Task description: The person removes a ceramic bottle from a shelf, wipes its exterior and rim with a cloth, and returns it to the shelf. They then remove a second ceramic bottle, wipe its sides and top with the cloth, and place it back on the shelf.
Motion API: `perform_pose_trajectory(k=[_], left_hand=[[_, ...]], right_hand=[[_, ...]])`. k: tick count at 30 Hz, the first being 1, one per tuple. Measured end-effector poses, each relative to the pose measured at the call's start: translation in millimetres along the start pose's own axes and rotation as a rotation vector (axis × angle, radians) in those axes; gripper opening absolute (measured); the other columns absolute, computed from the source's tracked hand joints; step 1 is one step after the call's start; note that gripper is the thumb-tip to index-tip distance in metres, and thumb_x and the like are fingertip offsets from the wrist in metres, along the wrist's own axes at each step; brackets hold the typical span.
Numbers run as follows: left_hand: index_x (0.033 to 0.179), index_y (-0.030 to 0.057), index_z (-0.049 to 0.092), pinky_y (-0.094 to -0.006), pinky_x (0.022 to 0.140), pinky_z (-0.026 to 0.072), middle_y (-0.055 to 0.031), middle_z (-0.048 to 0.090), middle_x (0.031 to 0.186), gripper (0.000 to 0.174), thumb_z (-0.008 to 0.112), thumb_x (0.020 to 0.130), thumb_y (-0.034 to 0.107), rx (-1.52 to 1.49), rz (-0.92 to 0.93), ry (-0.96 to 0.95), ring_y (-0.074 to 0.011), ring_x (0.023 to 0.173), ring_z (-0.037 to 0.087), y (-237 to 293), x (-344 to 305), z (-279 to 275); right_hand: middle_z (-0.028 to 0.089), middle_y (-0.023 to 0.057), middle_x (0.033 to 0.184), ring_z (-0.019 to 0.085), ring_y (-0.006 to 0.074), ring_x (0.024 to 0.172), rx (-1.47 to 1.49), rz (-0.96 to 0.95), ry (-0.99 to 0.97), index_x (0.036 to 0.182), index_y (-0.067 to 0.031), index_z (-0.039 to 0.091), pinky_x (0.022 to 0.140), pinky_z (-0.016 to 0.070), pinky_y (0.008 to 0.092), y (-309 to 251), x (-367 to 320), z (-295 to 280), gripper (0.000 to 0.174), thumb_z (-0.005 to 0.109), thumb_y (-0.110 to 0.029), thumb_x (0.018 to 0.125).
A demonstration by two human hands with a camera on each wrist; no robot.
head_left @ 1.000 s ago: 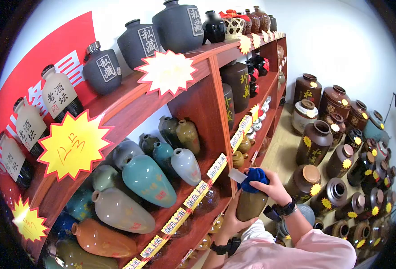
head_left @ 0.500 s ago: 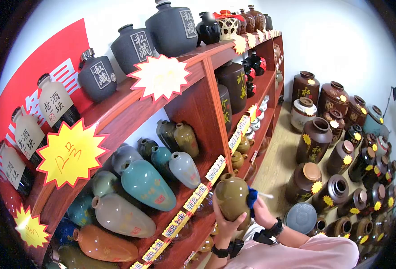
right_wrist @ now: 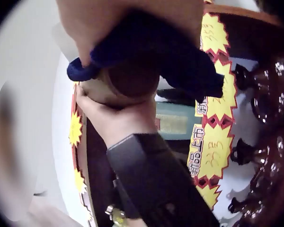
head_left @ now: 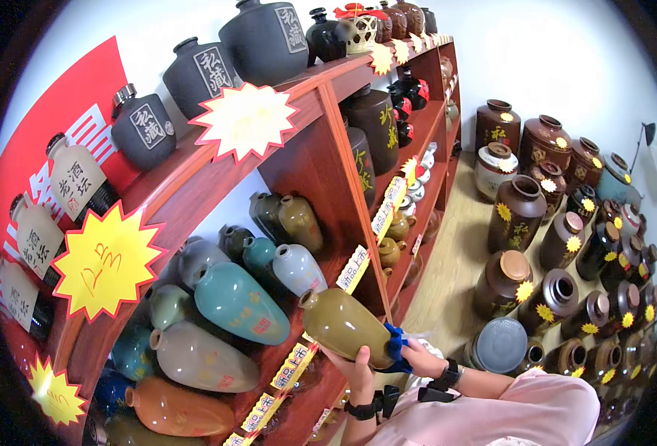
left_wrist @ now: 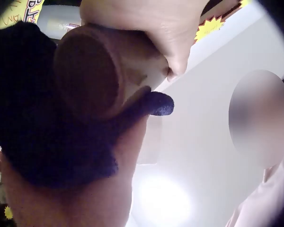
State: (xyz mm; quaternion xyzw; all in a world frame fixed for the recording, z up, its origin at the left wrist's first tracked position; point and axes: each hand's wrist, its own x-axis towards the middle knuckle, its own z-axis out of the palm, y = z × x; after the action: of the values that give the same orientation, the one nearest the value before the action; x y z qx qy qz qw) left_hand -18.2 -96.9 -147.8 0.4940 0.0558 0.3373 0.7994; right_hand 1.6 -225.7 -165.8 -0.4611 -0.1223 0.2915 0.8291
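Olive jar point(head_left: 343, 325), one; cloth point(head_left: 397, 349), one; hands point(head_left: 358, 370) point(head_left: 422, 362), two

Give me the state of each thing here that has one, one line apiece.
olive jar: held in the air, off its spot.
left hand: grips the olive jar from below.
right hand: holds the blue cloth against the jar's base.
blue cloth: bunched against that base.
teal jar: standing on the shelf.
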Motion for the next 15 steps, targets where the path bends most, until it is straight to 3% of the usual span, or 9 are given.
perform_pose_trajectory(k=[2,7,10,13,15], left_hand=[[0.143,0.0158,0.009,-0.0409,0.099,0.0331,-0.0091,0.027,0.138,0.092,0.065,0.070,0.022,0.021,-0.076,0.006,-0.0276,0.122,0.034,-8,0,-9],[0.141,0.0141,0.015,-0.0411,0.095,0.0377,-0.0100,0.032,0.135,0.079,0.059,0.076,0.020,0.016,-0.161,-0.035,-0.0273,0.119,0.038,15,5,7],[0.140,0.0098,0.014,-0.0384,0.098,0.0325,-0.0101,0.031,0.134,0.077,0.058,0.077,0.012,0.015,-0.219,0.007,-0.0246,0.117,0.037,10,5,3],[0.139,0.0073,0.016,-0.0368,0.099,0.0311,-0.0104,0.032,0.133,0.075,0.059,0.078,0.008,-0.010,-0.251,0.043,-0.0227,0.117,0.037,10,2,6],[0.139,0.0069,0.018,-0.0366,0.098,0.0329,-0.0108,0.034,0.131,0.074,0.060,0.078,0.009,-0.048,-0.293,0.048,-0.0222,0.117,0.038,21,1,14]], right_hand=[[0.049,0.0023,0.119,0.048,0.0104,0.103,-0.082,-0.011,0.030,0.134,-0.0050,0.033,0.092,0.0395,0.0273,-5,-2,1,0.045,0.045,-0.023,0.094],[0.051,0.0002,0.114,0.047,0.0077,0.099,-0.268,0.018,0.125,0.131,-0.0044,0.039,0.088,0.0401,0.0247,-34,-13,23,0.040,0.044,-0.020,0.094],[0.052,0.0000,0.113,0.048,0.0086,0.100,-0.363,-0.353,0.088,0.131,-0.0041,0.039,0.088,0.0404,0.0252,-22,-3,14,0.040,0.044,-0.016,0.093],[0.052,0.0031,0.116,0.049,0.0106,0.103,-0.416,-0.147,0.078,0.132,-0.0033,0.039,0.091,0.0393,0.0264,-29,-4,6,0.043,0.048,-0.009,0.090],[0.047,0.0067,0.126,0.046,0.0141,0.112,-0.550,-0.295,0.046,0.131,-0.0019,0.040,0.095,0.0362,0.0279,-33,-3,4,0.042,0.048,-0.013,0.091]])
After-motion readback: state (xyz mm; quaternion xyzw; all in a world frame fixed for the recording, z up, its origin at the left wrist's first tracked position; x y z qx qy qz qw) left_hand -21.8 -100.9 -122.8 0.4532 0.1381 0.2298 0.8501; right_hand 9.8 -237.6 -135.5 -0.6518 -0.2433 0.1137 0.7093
